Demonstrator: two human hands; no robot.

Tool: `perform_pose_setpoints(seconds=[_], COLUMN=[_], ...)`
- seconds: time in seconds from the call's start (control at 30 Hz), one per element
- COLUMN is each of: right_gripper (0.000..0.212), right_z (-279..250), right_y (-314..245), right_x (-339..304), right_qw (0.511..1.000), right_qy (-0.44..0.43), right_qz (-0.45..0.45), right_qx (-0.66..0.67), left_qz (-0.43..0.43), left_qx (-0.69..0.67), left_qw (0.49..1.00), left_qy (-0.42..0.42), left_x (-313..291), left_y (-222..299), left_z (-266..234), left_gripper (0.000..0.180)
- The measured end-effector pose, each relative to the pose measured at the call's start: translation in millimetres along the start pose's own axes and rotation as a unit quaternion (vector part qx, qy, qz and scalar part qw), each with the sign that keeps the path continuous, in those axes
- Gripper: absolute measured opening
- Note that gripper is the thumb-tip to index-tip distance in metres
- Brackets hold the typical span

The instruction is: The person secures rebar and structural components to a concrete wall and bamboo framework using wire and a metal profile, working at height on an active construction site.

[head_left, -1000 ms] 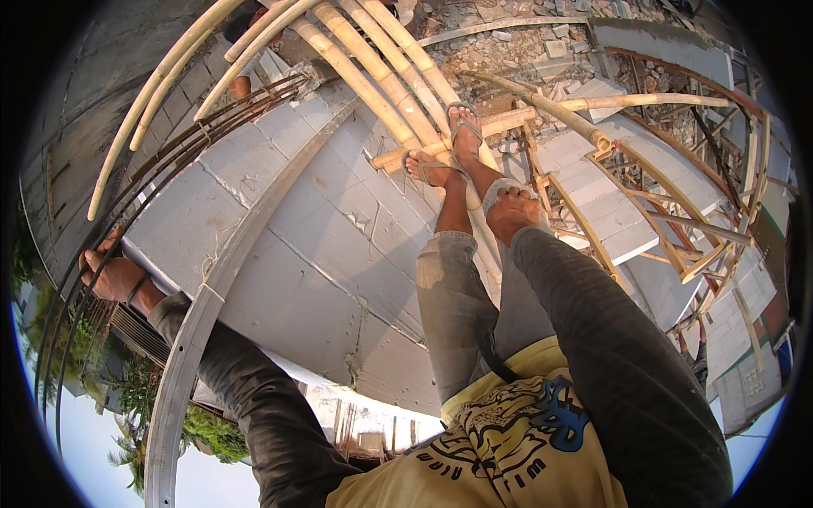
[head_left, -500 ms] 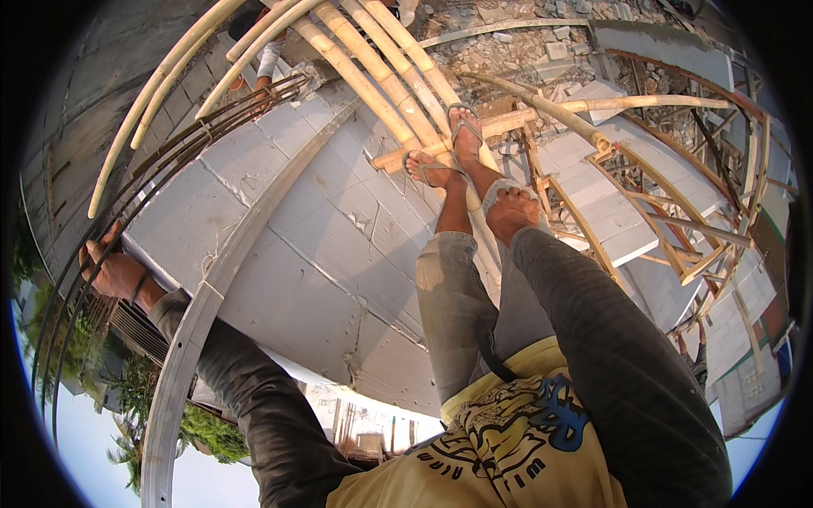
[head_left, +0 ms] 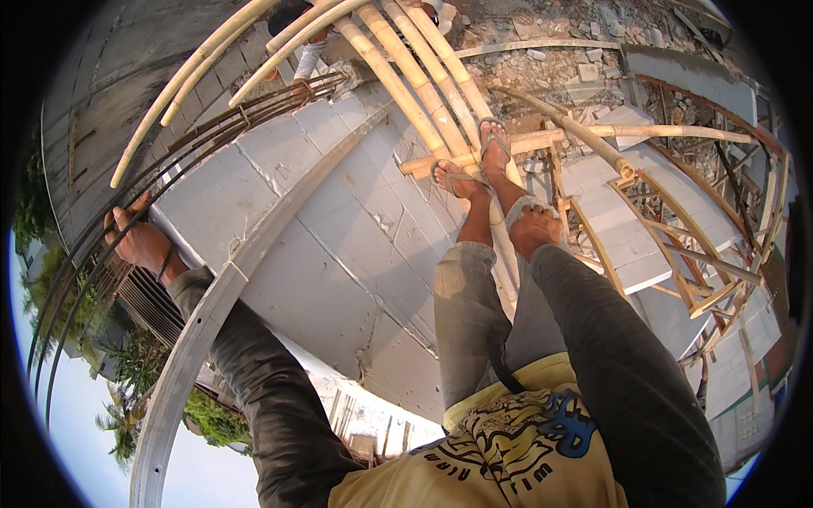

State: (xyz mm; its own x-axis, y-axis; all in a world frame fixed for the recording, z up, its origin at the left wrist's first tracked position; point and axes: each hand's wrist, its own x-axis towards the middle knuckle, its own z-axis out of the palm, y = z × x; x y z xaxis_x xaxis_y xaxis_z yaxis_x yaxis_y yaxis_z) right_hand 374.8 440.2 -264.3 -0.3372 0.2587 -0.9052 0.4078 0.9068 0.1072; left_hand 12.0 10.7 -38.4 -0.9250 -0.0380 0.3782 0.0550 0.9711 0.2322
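My left hand (head_left: 140,241) is closed around thin dark steel rods (head_left: 182,169) along the left edge of a grey block wall (head_left: 313,245). My right hand (head_left: 538,230) is curled into a fist at my right shin, its fingers closed on the bunched grey cuff of the trouser leg (head_left: 527,205). My sandalled feet stand on bamboo poles (head_left: 423,85) at a crosswise bamboo pole (head_left: 542,140). A long pale bar (head_left: 279,207) with small holes crosses above my left forearm, a thin tie looped round it.
Another person's striped sleeve (head_left: 309,61) shows beyond the rods at the top. Broken rubble (head_left: 576,72) lies below at the far side. On the right stand a wooden frame (head_left: 677,237) and more pale block wall (head_left: 627,216). Curved bamboo ends (head_left: 182,80) reach across the upper left.
The view has shifted, so the poles, wall and feet appear farther right and slightly lower. Both hands keep their holds.
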Motion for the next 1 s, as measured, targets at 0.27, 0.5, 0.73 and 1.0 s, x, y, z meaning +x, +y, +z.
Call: perform_pose_setpoints(seconds=[0.27,0.5,0.73,1.0], right_gripper=[0.039,0.040,0.045,0.040], right_z=[5.2,2.7,4.4,8.9], right_y=[1.0,0.5,0.0,-1.7], right_x=[1.8,-0.8,3.4,5.5], right_qw=[1.000,1.000,1.000,1.000], right_qy=[0.022,0.016,0.001,0.009], right_qz=[-0.001,-0.007,-0.003,0.005], right_qx=[0.005,-0.001,-0.008,-0.007], left_qz=[-0.066,-0.053,-0.078,-0.110], left_qx=[-0.052,-0.149,-0.195,-0.247], left_qw=[0.995,0.987,0.978,0.963], left_qy=[-0.055,-0.032,-0.002,0.018], left_x=[7.7,6.2,4.5,2.7], left_y=[-27.6,-35.5,-26.3,-10.0], left_z=[0.8,2.3,4.6,1.7], left_gripper=[0.056,0.026,0.032,0.031])
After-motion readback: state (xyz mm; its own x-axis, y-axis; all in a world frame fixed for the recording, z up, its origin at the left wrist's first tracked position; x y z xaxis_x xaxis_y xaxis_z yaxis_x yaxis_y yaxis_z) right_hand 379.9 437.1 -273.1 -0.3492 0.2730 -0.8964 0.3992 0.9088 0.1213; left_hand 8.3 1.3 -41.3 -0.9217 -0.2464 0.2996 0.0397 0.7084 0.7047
